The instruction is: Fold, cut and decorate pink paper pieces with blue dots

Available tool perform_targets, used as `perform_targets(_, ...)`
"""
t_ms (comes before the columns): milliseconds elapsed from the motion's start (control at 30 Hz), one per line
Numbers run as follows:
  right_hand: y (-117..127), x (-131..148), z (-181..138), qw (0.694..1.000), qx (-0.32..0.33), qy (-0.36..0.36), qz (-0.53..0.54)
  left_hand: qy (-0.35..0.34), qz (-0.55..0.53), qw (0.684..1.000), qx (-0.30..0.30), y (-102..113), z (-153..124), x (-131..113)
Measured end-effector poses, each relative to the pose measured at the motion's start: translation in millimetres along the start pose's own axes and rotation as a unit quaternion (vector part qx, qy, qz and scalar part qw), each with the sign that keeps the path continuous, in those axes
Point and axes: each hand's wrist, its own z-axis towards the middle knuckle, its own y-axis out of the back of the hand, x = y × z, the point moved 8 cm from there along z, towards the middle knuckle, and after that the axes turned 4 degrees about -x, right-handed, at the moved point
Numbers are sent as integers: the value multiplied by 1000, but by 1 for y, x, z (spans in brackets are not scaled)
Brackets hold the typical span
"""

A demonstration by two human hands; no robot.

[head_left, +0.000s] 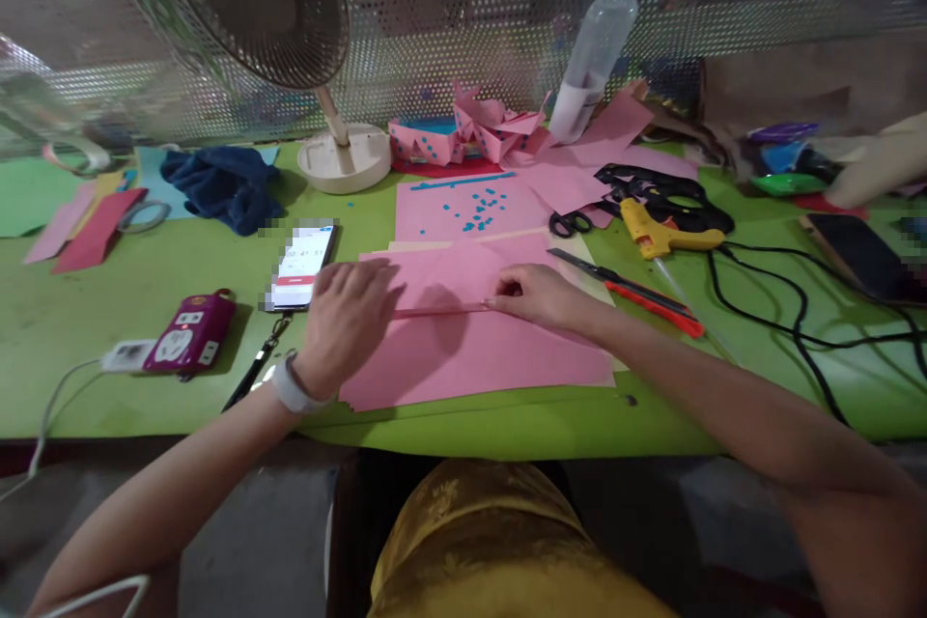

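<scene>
A stack of pink paper sheets [478, 357] lies on the green table [108, 299] in front of me. My left hand [344, 319] rests on the sheets' left side with its fingers curled down on a thin rolled pink paper strip [441, 311]. My right hand [532, 294] pinches the right end of that same strip between thumb and fingers. The strip lies across the top sheet between both hands. A white band circles my left wrist.
A phone [300, 266] and a maroon power strip [189, 333] lie to the left. A red utility knife [637, 294], scissors [572, 222], a yellow glue gun [666, 232] with black cables, a fan [290, 10], a bottle [590, 68] and pink paper boxes [463, 135] lie beyond. Another person's hand [880, 169] shows far right.
</scene>
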Motion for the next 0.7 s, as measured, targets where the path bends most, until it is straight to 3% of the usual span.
perform_targets(100,1,2,-1,1000,-6,4,5,-137,-73,986,54,-17,-13,-56)
perform_targets(200,3,5,-3,1000,-7,7,15,-159,-103,978,84,-39,-21,-79)
perform_targets(333,4,8,-4,999,8,17,33,-156,-113,976,98,-55,-23,-75)
perform_targets(700,-3,8,-2,1000,-11,28,6,-153,-127,971,134,-57,-20,-71)
